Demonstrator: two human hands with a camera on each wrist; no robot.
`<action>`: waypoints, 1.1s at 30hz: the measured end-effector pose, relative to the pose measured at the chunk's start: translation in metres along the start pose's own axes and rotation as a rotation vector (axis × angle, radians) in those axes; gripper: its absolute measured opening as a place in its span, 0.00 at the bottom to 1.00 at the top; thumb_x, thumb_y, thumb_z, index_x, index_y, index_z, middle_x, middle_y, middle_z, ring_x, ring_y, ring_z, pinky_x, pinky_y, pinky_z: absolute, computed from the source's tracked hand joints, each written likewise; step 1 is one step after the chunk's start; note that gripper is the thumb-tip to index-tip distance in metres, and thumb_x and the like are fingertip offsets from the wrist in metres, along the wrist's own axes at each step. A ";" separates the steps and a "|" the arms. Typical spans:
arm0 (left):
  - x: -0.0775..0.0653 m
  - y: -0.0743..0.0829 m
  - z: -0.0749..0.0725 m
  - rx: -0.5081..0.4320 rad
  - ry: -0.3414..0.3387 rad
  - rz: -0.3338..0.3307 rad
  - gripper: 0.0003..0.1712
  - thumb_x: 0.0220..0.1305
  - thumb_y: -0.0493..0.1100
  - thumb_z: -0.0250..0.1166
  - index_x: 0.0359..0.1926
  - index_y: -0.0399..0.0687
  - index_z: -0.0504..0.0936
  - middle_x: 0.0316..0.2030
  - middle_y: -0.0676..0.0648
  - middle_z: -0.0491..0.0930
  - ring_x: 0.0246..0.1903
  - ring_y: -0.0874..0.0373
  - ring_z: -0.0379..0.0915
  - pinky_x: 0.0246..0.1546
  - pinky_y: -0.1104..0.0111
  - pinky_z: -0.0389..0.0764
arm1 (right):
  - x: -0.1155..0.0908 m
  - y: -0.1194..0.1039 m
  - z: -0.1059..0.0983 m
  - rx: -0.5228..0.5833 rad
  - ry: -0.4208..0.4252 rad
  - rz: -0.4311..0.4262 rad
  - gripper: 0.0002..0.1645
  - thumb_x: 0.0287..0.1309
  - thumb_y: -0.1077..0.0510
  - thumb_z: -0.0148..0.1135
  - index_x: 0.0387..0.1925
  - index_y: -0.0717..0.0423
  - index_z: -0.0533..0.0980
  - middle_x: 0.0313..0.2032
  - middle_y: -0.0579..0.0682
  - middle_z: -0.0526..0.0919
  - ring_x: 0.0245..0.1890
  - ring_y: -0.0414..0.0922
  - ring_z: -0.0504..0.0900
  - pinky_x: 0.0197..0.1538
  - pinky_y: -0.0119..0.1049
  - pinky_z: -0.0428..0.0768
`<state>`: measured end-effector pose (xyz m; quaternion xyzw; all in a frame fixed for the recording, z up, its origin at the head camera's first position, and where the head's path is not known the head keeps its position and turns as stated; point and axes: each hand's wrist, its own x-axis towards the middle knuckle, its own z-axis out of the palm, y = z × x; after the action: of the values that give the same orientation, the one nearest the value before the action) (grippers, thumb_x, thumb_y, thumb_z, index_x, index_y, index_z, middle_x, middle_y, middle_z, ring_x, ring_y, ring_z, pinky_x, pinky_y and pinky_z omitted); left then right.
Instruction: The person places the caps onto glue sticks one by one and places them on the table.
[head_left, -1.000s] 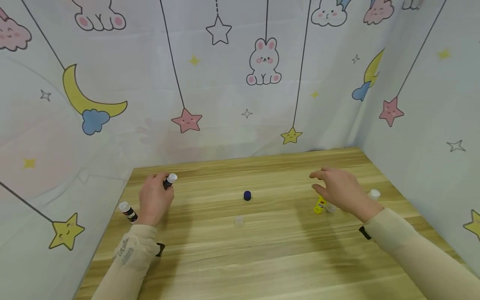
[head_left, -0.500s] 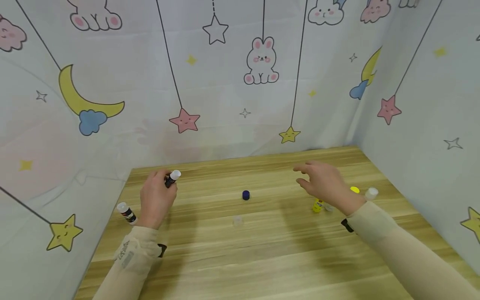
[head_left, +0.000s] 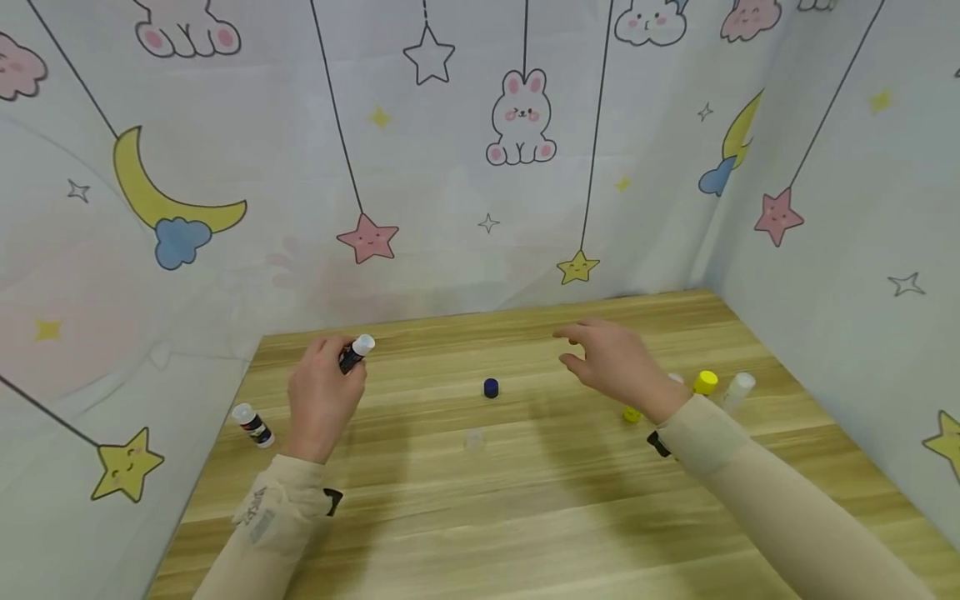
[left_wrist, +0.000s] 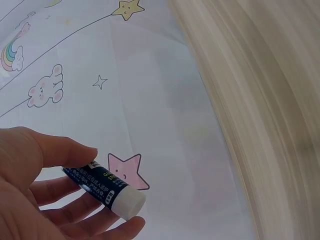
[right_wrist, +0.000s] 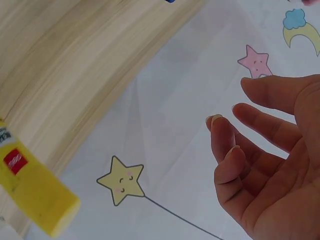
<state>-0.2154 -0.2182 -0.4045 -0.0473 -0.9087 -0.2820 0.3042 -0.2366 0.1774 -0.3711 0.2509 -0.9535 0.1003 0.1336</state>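
Head view: left hand (head_left: 322,400) is gripping a dark-labelled glue stick (head_left: 352,356), holding it tilted to the left of the dark blue cap (head_left: 491,388), white end up and angling toward the cap's side. Wrist cam is backing that up: thumb and fingers are closing round the barrel. Other end is hiding in the hand, so can't tell if it's capped.

Right hand (head_left: 615,362) is holding nothing. It's hanging to the right of the dark blue cap, fingers loosely curved, thumb apart, not touching anything.

Change over the last second: right hand is shifting in toward the dark blue cap and uncovering a yellow cap (head_left: 705,382) and a white-capped stick (head_left: 741,388) farther right. Left hand is edging in only slightly. Meaning: gap between hands is narrowing, but only the left is carrying anything.

Rest: clear cap (head_left: 474,439) is lying just nearer the camera than the dark blue cap. Second glue stick (head_left: 253,425) is standing far left of it. Yellow tube (right_wrist: 37,185) is sitting to its right, mostly hiding behind the right wrist in head view. Cartoon-print curtain (head_left: 435,183) is hanging behind it.
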 end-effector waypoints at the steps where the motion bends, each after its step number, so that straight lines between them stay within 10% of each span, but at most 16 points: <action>1: 0.000 0.001 0.001 -0.002 0.001 0.002 0.15 0.62 0.33 0.68 0.50 0.34 0.82 0.44 0.35 0.79 0.39 0.38 0.81 0.37 0.46 0.81 | 0.002 -0.001 0.001 0.004 -0.001 0.000 0.21 0.61 0.53 0.71 0.56 0.49 0.82 0.47 0.48 0.85 0.38 0.45 0.84 0.32 0.40 0.80; 33: -0.013 0.031 0.023 -0.057 0.024 0.106 0.15 0.58 0.32 0.72 0.48 0.38 0.84 0.41 0.40 0.80 0.37 0.43 0.82 0.35 0.49 0.82 | 0.046 -0.041 0.095 0.050 -0.105 -0.051 0.21 0.63 0.52 0.69 0.57 0.48 0.81 0.44 0.48 0.84 0.40 0.43 0.83 0.33 0.39 0.81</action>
<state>-0.2086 -0.1788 -0.4124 -0.1007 -0.8928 -0.2916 0.3281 -0.2741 0.0974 -0.4420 0.2832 -0.9497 0.1072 0.0798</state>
